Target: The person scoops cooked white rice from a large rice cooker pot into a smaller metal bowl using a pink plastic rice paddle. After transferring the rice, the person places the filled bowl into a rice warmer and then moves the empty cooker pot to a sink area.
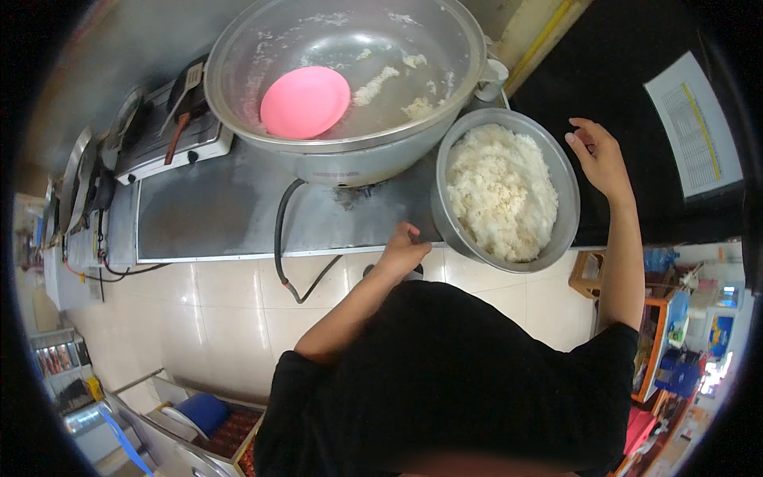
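Observation:
A grey metal pot (pixel 567 195) heaped with cooked white rice (pixel 502 191) stands at the right end of the counter, partly over its front edge. My right hand (pixel 602 157) hovers to the right of that pot, fingers loosely curved and apart, with nothing in it. To the pot's left, close to the counter's front edge, is my left hand (pixel 403 254), empty with thumb and fingers apart. Behind stands a much larger metal cooker pot (pixel 350 164) with rice clumps stuck inside. A pink plastic bowl (pixel 305 102) lies in it, to the left.
A gas stove (pixel 175 151) at the left carries a pan and a spatula with a brown handle (pixel 178 137). A black hose (pixel 280 230) hangs over the front of the steel counter (pixel 199 211). A printed sheet (pixel 695 127) lies on the black surface at right.

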Action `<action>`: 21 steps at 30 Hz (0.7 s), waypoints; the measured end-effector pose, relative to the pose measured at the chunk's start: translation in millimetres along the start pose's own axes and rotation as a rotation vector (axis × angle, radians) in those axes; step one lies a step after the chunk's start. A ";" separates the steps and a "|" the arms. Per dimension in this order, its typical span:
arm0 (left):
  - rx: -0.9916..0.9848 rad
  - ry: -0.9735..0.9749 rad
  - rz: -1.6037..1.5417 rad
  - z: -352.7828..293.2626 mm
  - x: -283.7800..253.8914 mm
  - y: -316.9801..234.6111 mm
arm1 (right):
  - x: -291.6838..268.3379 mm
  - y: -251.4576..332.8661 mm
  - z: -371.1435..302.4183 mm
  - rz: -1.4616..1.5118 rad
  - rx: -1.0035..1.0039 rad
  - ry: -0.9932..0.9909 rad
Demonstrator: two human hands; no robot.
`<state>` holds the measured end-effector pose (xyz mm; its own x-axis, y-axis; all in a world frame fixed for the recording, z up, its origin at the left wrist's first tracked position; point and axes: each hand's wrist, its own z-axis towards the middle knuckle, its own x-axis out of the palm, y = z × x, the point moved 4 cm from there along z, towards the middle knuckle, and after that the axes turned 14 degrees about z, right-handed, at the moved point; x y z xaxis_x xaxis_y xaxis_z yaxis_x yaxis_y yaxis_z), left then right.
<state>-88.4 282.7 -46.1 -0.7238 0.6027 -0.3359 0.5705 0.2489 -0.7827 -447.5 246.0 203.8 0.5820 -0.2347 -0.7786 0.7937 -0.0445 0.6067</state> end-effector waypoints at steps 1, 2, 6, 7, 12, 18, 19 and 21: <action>0.002 0.014 0.056 -1.0 2.5 6.7 | -0.9 -19.9 -6.4 -0.035 0.104 -0.012; 0.051 0.096 0.114 -0.9 9.2 9.7 | -0.1 -33.2 -8.3 -0.094 0.070 -0.006; 0.050 0.417 0.039 -14.6 40.2 11.1 | 22.6 -77.0 4.9 -0.192 0.034 0.024; 0.048 0.457 -0.093 -21.8 44.2 5.5 | 31.4 -84.4 13.8 -0.247 0.014 -0.002; 0.073 0.419 -0.394 -61.7 58.2 -37.1 | 88.6 -118.8 75.3 -0.326 0.073 0.150; 0.065 -0.061 -0.513 -80.4 100.6 -71.0 | 126.5 -143.7 116.1 -0.152 0.039 0.350; 0.036 -0.122 -0.573 -80.8 106.7 -71.6 | 130.1 -149.0 116.3 -0.156 0.073 0.370; 0.058 -0.253 -0.648 -81.5 114.8 -73.8 | 133.9 -154.9 115.4 -0.101 0.075 0.346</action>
<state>-181.9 395.3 15.7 -0.9835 0.1497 0.1017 -0.0231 0.4533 -0.8911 -512.9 109.4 24.0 0.5370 0.1158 -0.8356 0.8425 -0.1243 0.5242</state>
